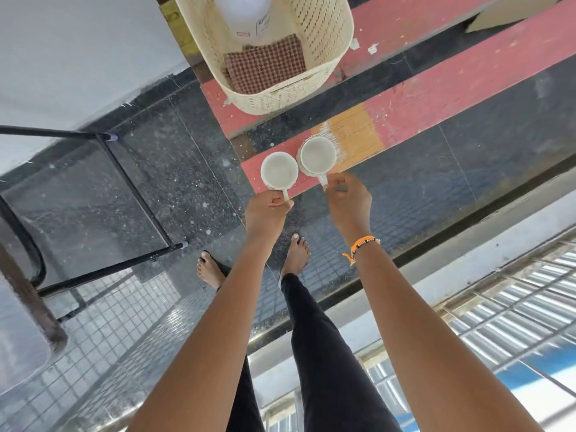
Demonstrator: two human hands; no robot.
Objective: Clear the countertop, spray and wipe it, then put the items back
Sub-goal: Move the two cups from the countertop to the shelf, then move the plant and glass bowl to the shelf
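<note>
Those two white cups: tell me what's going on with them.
A person holds two white cups by the handles, the left hand on the left cup and the right hand on the right cup. Both cups are over a red plank near floor level, side by side. Beyond them a cream basket holds a checked cloth and a white bottle.

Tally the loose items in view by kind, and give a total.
White mugs: 2, left mug and right mug
Cream basket: 1
White bottle: 1
Checked cloth: 1
Total: 5
</note>
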